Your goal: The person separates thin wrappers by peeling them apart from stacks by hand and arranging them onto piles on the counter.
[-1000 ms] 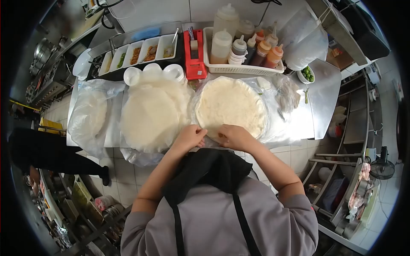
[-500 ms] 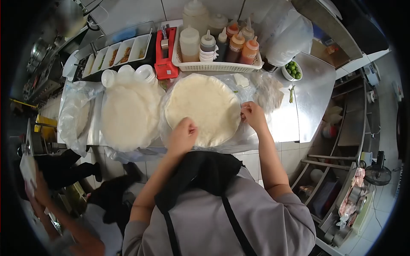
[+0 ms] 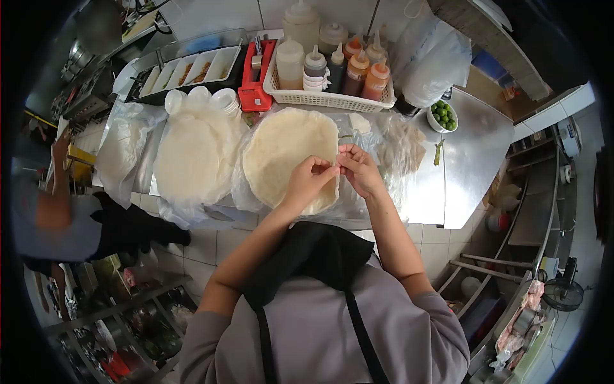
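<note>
A large pale round of dough (image 3: pixel 281 150) lies on clear plastic sheeting in front of me. Its right side now makes a straight edge, folded or lifted there. My left hand (image 3: pixel 308 182) reaches over the dough with thumb and fingers pinched at this edge. From the right, my right hand (image 3: pixel 359 170) pinches the same edge, its fingertips meeting those of the left. Left of the dough sits a stack of thin pale rounds (image 3: pixel 195 157) with plastic around them.
Behind stand a basket (image 3: pixel 329 97) of squeeze bottles, a red device (image 3: pixel 257 77) and a topping tray (image 3: pixel 192 72). A bowl of green limes (image 3: pixel 442 116) and a hanging plastic bag (image 3: pixel 432 64) are at right. Another person (image 3: pixel 70 217) is at left.
Both hands have come together at the dough's right edge, the left moving right and up. That edge went from rounded to straight. The other person has shifted at the left.
</note>
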{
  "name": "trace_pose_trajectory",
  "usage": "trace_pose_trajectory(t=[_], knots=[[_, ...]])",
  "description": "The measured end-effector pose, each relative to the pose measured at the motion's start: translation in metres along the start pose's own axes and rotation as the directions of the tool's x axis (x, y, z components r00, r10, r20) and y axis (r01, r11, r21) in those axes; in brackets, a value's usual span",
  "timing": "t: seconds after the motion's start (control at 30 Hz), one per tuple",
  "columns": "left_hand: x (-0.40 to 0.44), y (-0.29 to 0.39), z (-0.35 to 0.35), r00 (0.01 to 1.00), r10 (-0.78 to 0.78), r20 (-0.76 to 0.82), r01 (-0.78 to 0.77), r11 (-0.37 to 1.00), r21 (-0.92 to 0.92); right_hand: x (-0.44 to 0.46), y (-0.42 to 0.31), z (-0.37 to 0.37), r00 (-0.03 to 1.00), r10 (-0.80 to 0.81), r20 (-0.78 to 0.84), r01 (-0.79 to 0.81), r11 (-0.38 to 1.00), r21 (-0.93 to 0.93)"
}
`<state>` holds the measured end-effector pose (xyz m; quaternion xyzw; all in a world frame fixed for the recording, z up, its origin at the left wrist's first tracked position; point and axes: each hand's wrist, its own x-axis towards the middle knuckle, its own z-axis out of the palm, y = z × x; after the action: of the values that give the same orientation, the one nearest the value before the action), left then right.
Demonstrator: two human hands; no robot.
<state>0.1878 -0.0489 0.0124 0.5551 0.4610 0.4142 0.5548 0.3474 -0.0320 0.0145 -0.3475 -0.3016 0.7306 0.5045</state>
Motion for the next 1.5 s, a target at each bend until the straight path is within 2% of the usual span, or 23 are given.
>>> trace_pose_trajectory(t=[0.07, 0.17, 0.23, 0.33, 0.43, 0.47, 0.5, 0.53, 0.63, 0.73, 0.77, 0.87, 0.97, 1.07, 1.17, 1.27, 1.5], knots=[[0.005, -0.009, -0.001, 1.0, 0.006, -0.022, -0.007, 0.999, -0.045, 0.004, 0.002, 0.001, 0.998, -0.037, 0.054, 0.034, 0.998, 0.044], [0.009, 0.0, -0.003, 0.995, -0.101, 0.008, 0.095, 0.901, -0.423, 0.009, 0.004, 0.006, 0.99, -0.082, 0.117, 0.071, 0.993, 0.095], [0.013, -0.006, -0.007, 0.996, -0.087, 0.013, 0.086, 0.94, -0.331, 0.014, 0.007, 0.005, 0.991, -0.087, 0.107, 0.071, 0.987, 0.141], [0.016, -0.015, -0.009, 0.996, -0.079, 0.04, 0.085, 0.98, -0.18, 0.014, 0.012, -0.005, 0.982, -0.016, 0.186, -0.065, 0.906, 0.419], [0.016, -0.022, -0.003, 0.999, -0.017, 0.036, 0.018, 0.999, -0.047, 0.013, 0.017, -0.013, 0.984, 0.046, 0.172, -0.108, 0.923, 0.369], [0.015, -0.024, -0.001, 0.999, 0.015, 0.031, -0.015, 1.0, -0.007, 0.013, 0.018, -0.016, 1.0, 0.009, 0.029, -0.014, 0.988, 0.154], [0.013, -0.03, 0.001, 0.999, 0.032, 0.019, -0.033, 0.999, 0.016, 0.012, 0.017, -0.015, 0.993, -0.062, -0.102, 0.054, 0.995, -0.08], [0.012, -0.036, 0.003, 0.999, 0.052, 0.009, -0.052, 0.998, 0.04, 0.012, 0.014, -0.014, 0.964, -0.162, -0.211, 0.09, 0.945, -0.315], [0.016, -0.05, 0.003, 0.996, 0.089, -0.032, -0.086, 0.993, 0.075, 0.011, 0.007, -0.016, 0.943, -0.081, -0.322, -0.027, 0.947, -0.319], [0.017, -0.051, 0.004, 0.996, 0.061, -0.072, -0.057, 0.996, 0.066, 0.016, 0.005, -0.029, 0.987, 0.048, -0.152, -0.09, 0.955, -0.283], [0.018, -0.049, 0.004, 0.995, 0.046, -0.084, -0.042, 0.997, 0.058, 0.017, 0.006, -0.031, 0.989, 0.045, -0.144, -0.083, 0.958, -0.274], [0.022, -0.039, 0.006, 0.996, -0.018, -0.084, 0.008, 0.993, -0.122, 0.015, 0.004, -0.023, 0.993, 0.042, -0.108, -0.069, 0.965, -0.253], [0.026, -0.03, 0.002, 0.995, -0.075, -0.062, 0.07, 0.994, -0.082, 0.017, 0.007, -0.014, 0.997, 0.063, -0.05, -0.073, 0.97, -0.234], [0.029, -0.029, -0.003, 0.996, -0.078, -0.036, 0.083, 0.986, 0.147, 0.023, 0.015, -0.017, 0.995, 0.101, 0.018, -0.096, 0.979, -0.178], [0.022, -0.015, -0.003, 0.991, -0.132, -0.014, 0.126, 0.97, -0.21, 0.025, 0.017, -0.018, 0.991, 0.12, 0.059, -0.113, 0.987, -0.114], [0.023, -0.015, -0.01, 0.969, -0.246, 0.031, 0.243, 0.922, -0.302, 0.024, 0.016, -0.014, 0.99, 0.127, 0.061, -0.122, 0.989, -0.084], [0.02, -0.005, -0.016, 0.943, -0.33, 0.051, 0.322, 0.858, -0.4, 0.021, 0.012, -0.01, 0.989, 0.127, 0.073, -0.121, 0.99, -0.079]])
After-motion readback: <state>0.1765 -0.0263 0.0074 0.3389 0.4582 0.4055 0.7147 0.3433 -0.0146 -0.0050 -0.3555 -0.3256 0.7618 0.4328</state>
